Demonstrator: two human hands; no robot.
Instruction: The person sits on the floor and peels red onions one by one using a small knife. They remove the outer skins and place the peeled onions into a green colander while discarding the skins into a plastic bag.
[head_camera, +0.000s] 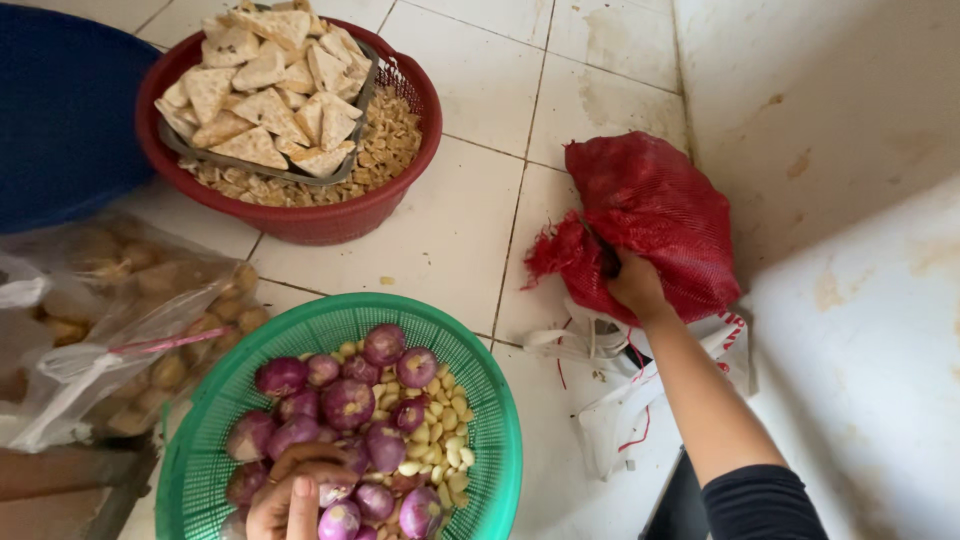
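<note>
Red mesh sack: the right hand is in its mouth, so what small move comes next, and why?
Probably draw the right hand back out of the red mesh sack and toward the green basket. That hand is buried in the sack's gathered opening, while the left hand rests among the peeled shallots and garlic cloves already in the basket. What the right hand grips is hidden.

Kitchen prep area on the floor, home or small food stall. White tiled floor (450, 230), stained, with a white wall (820, 90) at upper right. Food everywhere: green basket (500, 440) of shallots (347, 403) and garlic cloves (445, 430) at bottom centre, red basket (330, 222) of tofu triangles (265, 85) at top, clear bag of potatoes (130, 330) at left.
</note>
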